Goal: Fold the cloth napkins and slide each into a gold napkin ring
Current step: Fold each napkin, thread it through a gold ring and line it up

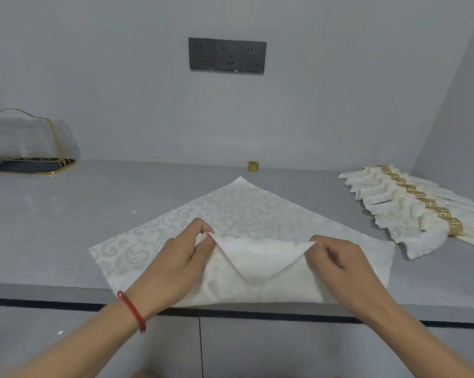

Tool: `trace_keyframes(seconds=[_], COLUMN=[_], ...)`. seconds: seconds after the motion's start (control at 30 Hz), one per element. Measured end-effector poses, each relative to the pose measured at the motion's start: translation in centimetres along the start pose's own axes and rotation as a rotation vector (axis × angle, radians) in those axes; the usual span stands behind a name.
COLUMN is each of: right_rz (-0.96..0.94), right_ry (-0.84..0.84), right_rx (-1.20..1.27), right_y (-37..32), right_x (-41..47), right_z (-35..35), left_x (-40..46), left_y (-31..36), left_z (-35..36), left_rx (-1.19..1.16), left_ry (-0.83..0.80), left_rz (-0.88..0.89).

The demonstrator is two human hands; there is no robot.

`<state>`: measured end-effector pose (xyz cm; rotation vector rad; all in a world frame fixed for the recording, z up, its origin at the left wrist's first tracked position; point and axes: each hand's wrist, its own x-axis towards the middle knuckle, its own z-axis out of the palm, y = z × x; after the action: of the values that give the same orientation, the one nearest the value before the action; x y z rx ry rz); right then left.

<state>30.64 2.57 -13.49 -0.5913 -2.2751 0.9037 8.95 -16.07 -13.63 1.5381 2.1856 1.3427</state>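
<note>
A cream napkin [238, 208] with a pale scroll pattern lies like a diamond on the grey counter [66, 214], one corner pointing at the wall. Its near part is folded into a pleat along the counter's front edge, with a triangular flap hanging toward me. My left hand [175, 263] pinches the fold's left end. At the fold's right end my right hand [339, 263] pinches the cloth. A single gold napkin ring [253, 166] stands by the wall beyond the napkin's far corner.
Several folded napkins in gold rings [415, 208] lie in a row at the right. A gold-framed clear holder [28, 143] on a dark tray stands at the far left. Dark wall sockets [227, 55] sit above the counter.
</note>
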Motion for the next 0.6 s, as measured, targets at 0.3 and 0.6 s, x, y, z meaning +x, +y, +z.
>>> trace_keyframes(seconds=[0.3,0.6], right_rz=[0.186,0.231], right_ry=[-0.042,-0.027], right_rx=[-0.279,-0.723], right_y=[5.9,11.0], right_x=[19.7,29.9], right_z=[3.7,9.3], left_x=[20.1,28.5], left_y=[-8.1,-14.3], left_z=[-0.3,4.6], left_rx=[0.391,0.844], left_ry=[-0.258,0.005], left_rz=[-0.238,-0.315])
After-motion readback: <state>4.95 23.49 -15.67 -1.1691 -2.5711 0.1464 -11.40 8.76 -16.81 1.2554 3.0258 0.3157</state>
